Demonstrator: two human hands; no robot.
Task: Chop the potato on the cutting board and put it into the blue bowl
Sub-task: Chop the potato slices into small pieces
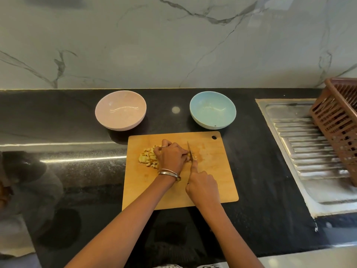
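Observation:
A wooden cutting board (212, 180) lies on the black counter. Chopped potato pieces (147, 157) are piled at its upper left. My left hand (172, 154) covers the right side of the pile, fingers curled down onto the potato. My right hand (202, 185) grips a knife (190, 151), index finger stretched along the blade's spine. The blade stands right against my left fingers, tip pointing away from me. The blue bowl (212, 110) stands beyond the board's far right corner and looks empty.
A pink bowl (120, 110) stands beyond the board's far left corner. To the right is a steel sink drainboard (309, 144) with a brown plastic basket (340, 124) tilted on it. A marble wall rises behind the counter.

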